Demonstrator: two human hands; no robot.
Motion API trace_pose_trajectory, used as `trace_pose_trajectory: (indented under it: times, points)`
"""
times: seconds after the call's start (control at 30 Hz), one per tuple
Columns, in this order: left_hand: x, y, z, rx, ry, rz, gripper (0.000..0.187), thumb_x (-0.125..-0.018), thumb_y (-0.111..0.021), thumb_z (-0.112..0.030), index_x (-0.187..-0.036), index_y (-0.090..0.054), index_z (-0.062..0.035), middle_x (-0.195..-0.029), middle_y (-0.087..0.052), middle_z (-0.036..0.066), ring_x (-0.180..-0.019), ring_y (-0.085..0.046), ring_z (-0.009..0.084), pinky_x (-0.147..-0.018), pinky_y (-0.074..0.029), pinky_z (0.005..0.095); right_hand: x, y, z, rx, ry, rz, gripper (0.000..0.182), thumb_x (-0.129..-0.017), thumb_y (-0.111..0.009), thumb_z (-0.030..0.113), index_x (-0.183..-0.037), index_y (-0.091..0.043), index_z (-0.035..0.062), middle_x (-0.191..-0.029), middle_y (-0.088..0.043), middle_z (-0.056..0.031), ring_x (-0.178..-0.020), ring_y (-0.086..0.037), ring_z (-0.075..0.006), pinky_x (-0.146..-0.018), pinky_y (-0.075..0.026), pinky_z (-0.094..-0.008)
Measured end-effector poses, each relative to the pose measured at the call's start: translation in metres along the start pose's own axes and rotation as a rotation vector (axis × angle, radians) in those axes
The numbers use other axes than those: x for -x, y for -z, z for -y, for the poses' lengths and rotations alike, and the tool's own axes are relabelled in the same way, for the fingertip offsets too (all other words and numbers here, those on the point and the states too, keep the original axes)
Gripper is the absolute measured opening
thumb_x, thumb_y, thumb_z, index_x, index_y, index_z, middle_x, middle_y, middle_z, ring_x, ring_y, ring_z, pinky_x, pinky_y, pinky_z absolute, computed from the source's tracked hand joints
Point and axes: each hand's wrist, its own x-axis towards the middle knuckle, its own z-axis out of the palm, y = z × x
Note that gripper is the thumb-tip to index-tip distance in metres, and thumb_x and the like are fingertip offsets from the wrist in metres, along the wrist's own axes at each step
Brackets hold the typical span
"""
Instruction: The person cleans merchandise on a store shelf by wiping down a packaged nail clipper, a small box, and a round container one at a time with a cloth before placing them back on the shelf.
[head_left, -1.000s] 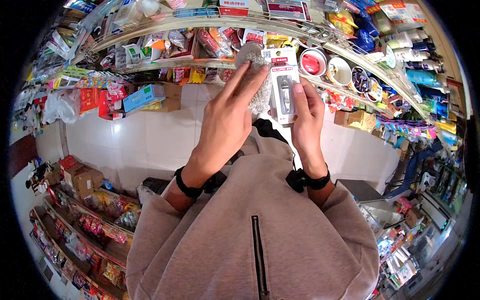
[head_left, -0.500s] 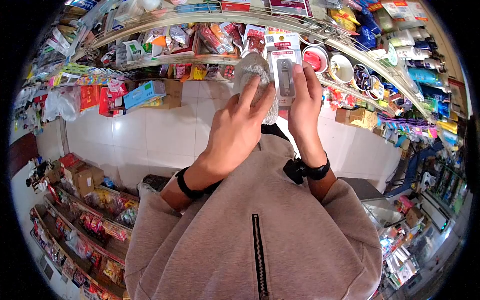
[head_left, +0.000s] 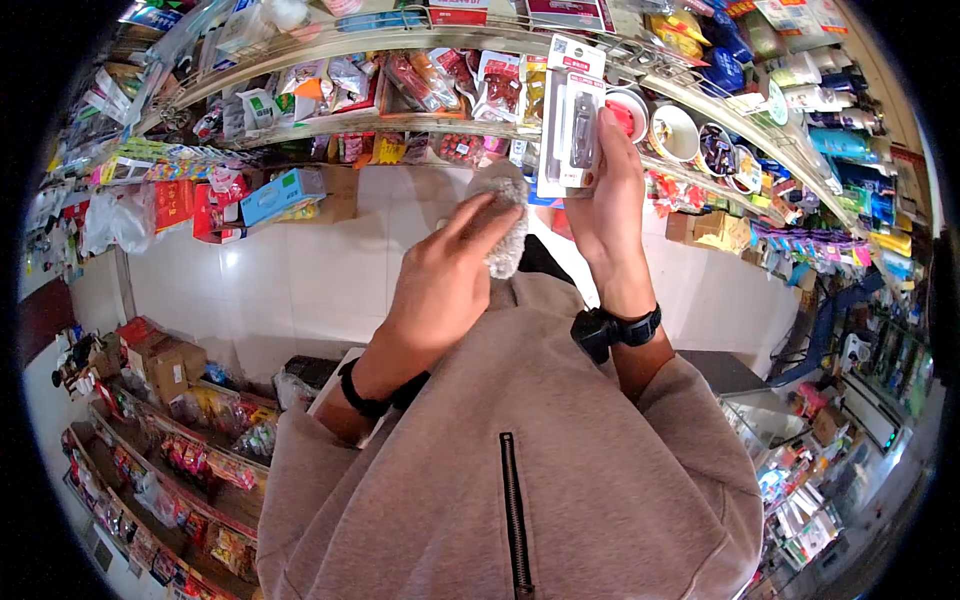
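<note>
Right hand (head_left: 612, 225): grasping the carded pack (head_left: 573, 125) by its right edge, thumb showing there.
Pack position: upright before the shelf (head_left: 400, 124), up and right of the left hand (head_left: 440, 285).
Left hand: fingers pressed on a grey fuzzy cloth (head_left: 508, 250), apparently gripping it; the underside is hidden.

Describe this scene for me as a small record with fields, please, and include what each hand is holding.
Left hand: holds a grey fuzzy cloth
Right hand: grips a blister pack by its right side
Pack contents: a small tool, apparently a nail clipper
Cloth position: lower left of the pack in the view
Beyond the hands: shelf with bagged goods and white tubs
Floor: pale tiles
Clothing: brownish top with zip
Unclear: small print on the pack
</note>
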Motion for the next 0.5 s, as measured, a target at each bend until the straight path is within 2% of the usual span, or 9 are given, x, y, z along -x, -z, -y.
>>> trace_pose_trajectory:
  times: [0.07, 0.17, 0.2, 0.3, 0.33, 0.4, 0.43, 0.47, 0.5]
  points:
    - [0.000, 0.007, -0.002, 0.090, 0.059, -0.035, 0.069, -0.070, -0.043, 0.015, -0.133, -0.058, -0.0086, -0.131, -0.059, 0.019, -0.120, -0.057, 0.0401, -0.101, -0.047, 0.0422, 0.004, -0.001, 0.003, -0.017, -0.020, 0.009, 0.023, -0.105, -0.049, 0.022, -0.112, -0.062, 0.0047, -0.104, -0.069, -0.0022, -0.091, -0.066, -0.0101, -0.081, -0.054, -0.0287]
    - [0.001, 0.013, -0.001, 0.220, 0.078, -0.096, 0.068, -0.069, -0.043, 0.015, -0.132, -0.058, -0.0056, -0.131, -0.059, 0.019, -0.122, -0.057, 0.0385, -0.105, -0.044, 0.0413, 0.001, 0.006, -0.001, 0.019, 0.003, 0.027, 0.022, -0.104, -0.050, 0.021, -0.113, -0.061, 0.0048, -0.102, -0.068, -0.0013, -0.090, -0.065, -0.0093, -0.080, -0.053, -0.0279]
    - [0.002, 0.013, 0.002, 0.225, 0.053, -0.124, 0.065, -0.070, -0.043, 0.014, -0.132, -0.055, -0.0009, -0.129, -0.060, 0.021, -0.121, -0.058, 0.0364, -0.106, -0.042, 0.0389, 0.001, 0.006, -0.002, 0.019, 0.001, 0.028, 0.022, -0.104, -0.050, 0.021, -0.113, -0.061, 0.0048, -0.102, -0.068, -0.0013, -0.090, -0.065, -0.0093, -0.080, -0.053, -0.0279]
    - [0.007, 0.011, 0.011, 0.312, 0.103, -0.194, 0.063, -0.072, -0.042, 0.013, -0.133, -0.051, 0.0009, -0.125, -0.061, 0.022, -0.120, -0.059, 0.0340, -0.105, -0.042, 0.0368, 0.002, 0.005, -0.005, 0.067, 0.056, -0.003, 0.020, -0.103, -0.052, 0.020, -0.113, -0.060, 0.0046, -0.101, -0.066, -0.0006, -0.089, -0.063, -0.0086, -0.079, -0.053, -0.0268]
    - [0.008, 0.012, 0.010, 0.396, 0.138, -0.211, 0.059, -0.075, -0.043, 0.011, -0.133, -0.049, 0.0018, -0.121, -0.062, 0.021, -0.118, -0.060, 0.0298, -0.104, -0.041, 0.0345, 0.003, 0.005, -0.006, 0.101, 0.109, -0.024, 0.019, -0.103, -0.054, 0.018, -0.114, -0.060, 0.0044, -0.102, -0.066, -0.0010, -0.089, -0.063, -0.0082, -0.078, -0.052, -0.0266]
    - [0.008, 0.012, 0.009, 0.411, 0.159, -0.230, 0.057, -0.076, -0.044, 0.010, -0.133, -0.049, 0.0028, -0.121, -0.062, 0.019, -0.116, -0.060, 0.0269, -0.104, -0.040, 0.0338, 0.002, 0.005, -0.009, 0.130, 0.223, -0.023, 0.019, -0.101, -0.057, 0.012, -0.117, -0.057, 0.0026, -0.103, -0.066, -0.0018, -0.088, -0.061, -0.0078, -0.076, -0.050, -0.0242]
    - [0.009, 0.012, 0.008, 0.428, 0.179, -0.250, 0.056, -0.077, -0.044, 0.010, -0.132, -0.049, 0.0038, -0.120, -0.063, 0.017, -0.115, -0.060, 0.0241, -0.104, -0.040, 0.0331, 0.003, 0.007, -0.012, 0.129, 0.221, -0.023, 0.019, -0.101, -0.057, 0.012, -0.117, -0.057, 0.0026, -0.103, -0.066, -0.0018, -0.088, -0.061, -0.0078, -0.076, -0.050, -0.0242]
    - [0.008, 0.010, 0.009, 0.426, 0.181, -0.251, 0.056, -0.077, -0.044, 0.010, -0.132, -0.049, 0.0038, -0.120, -0.063, 0.017, -0.115, -0.060, 0.0241, -0.104, -0.040, 0.0331, 0.005, 0.008, -0.015, 0.231, 0.354, 0.037, 0.022, -0.100, -0.057, 0.010, -0.120, -0.055, 0.0015, -0.105, -0.065, -0.0029, -0.092, -0.060, -0.0089, -0.079, -0.049, -0.0246]
    - [0.007, 0.008, 0.011, 0.562, 0.212, -0.273, 0.051, -0.080, -0.046, 0.009, -0.131, -0.051, 0.0044, -0.120, -0.063, 0.015, -0.114, -0.059, 0.0214, -0.103, -0.040, 0.0323, 0.007, 0.009, -0.018, 0.330, 0.484, 0.099, 0.026, -0.099, -0.057, 0.009, -0.124, -0.052, 0.0004, -0.107, -0.065, -0.0039, -0.095, -0.060, -0.0100, -0.081, -0.048, -0.0250]
